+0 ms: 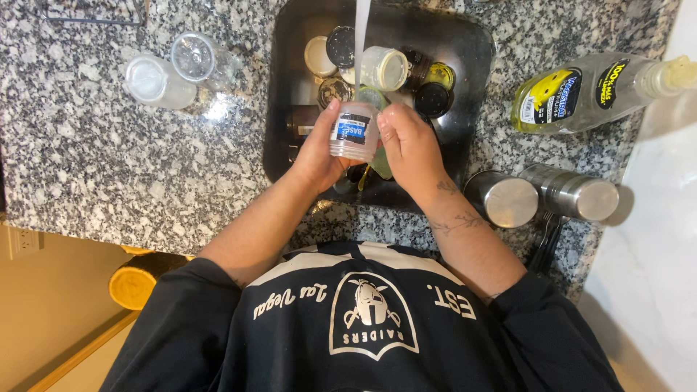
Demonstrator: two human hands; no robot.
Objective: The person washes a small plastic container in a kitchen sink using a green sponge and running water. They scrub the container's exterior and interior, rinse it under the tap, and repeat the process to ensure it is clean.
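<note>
1. Head view: a small clear plastic jar [353, 131] with a blue and white label is held over a dark sink [475, 54], directly under a running stream of water [361, 36].
2. The left hand [319, 149] is wrapped around the left side of the jar, thumb raised beside its upper edge. The grip is seen to be closed on the jar.
3. The right hand [408, 141] is pressed against the right side of the jar, thumb at its upper edge; it too is clamped on the jar, so both hands are brought together around it.
4. Several lids and jars [385, 69] are seen lying in the sink behind the held jar. Their exact number cannot be told.
5. Two clear containers [174, 69] are laid on their sides on the speckled granite counter [109, 160], well left of the sink.
6. A bottle of yellow dish liquid [588, 91] is laid on its side on the counter to the right of the sink.
7. Two steel cups [541, 194] are set mouth down just beside the sink's right near corner, close to each other.
</note>
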